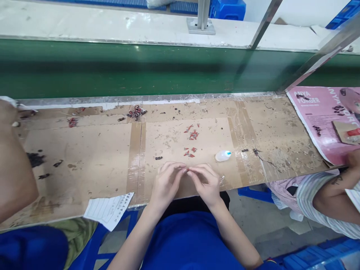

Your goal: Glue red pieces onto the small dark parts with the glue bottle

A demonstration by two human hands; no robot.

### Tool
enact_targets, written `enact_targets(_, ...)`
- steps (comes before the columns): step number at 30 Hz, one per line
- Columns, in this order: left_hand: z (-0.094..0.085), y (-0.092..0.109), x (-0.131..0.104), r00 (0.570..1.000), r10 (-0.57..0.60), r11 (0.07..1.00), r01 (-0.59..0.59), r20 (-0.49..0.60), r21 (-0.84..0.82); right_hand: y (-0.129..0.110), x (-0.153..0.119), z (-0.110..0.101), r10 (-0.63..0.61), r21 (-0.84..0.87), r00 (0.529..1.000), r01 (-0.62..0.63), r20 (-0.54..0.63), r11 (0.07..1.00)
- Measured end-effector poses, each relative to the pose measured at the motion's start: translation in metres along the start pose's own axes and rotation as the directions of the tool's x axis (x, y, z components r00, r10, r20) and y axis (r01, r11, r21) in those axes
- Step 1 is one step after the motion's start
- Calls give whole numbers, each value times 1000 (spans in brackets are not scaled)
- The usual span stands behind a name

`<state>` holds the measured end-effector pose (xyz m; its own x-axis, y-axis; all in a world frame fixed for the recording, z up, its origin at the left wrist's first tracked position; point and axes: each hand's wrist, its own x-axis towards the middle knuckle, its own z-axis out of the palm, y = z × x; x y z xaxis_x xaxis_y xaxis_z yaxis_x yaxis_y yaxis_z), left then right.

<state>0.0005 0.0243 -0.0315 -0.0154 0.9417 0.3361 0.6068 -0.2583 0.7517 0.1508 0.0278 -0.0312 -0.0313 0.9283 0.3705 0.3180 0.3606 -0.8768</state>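
My left hand and my right hand meet at the fingertips above the near edge of the cardboard-covered bench. Both are closed in a pinch. Whatever is between the fingertips is too small and too covered to name. Just beyond them lie small red pointed pieces in loose groups. A small white squeeze bottle with a blue-green tip lies on its side to the right of my right hand. One small dark piece rests beyond my left hand.
A heap of red and dark pieces sits farther back. A lined paper sheet overhangs the near edge at left. Co-workers' arms flank me on both sides. A green belt runs behind the bench; a pink poster covers its right end.
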Motion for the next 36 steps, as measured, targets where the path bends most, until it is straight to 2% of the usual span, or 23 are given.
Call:
enact_targets(5,1,-9,-3,1000,27,998,-27,3,63,6,5,10,179,88,981,-186,78,979)
enact_targets(11,8,-23,-7,996,82,940,-64,-41,335,20,6,18,313,43,950,-313,7,949)
enact_targets(14,12,-30,-10,996,71,933,-50,-47,356,24,8,18,304,-7,952,-304,44,953)
enact_targets(22,17,-32,-11,998,-18,968,31,-55,247,21,10,18,229,-78,966,-221,116,972)
enact_targets(28,10,-28,-10,992,-124,992,124,-16,35,15,9,18,169,-60,979,-163,115,985)
enact_targets(32,1,-20,-6,962,-263,942,274,78,-195,7,8,14,64,-42,994,-61,89,997)
enact_targets(36,-6,-11,-3,931,-334,870,364,145,-334,2,8,12,-50,-88,996,55,68,995)
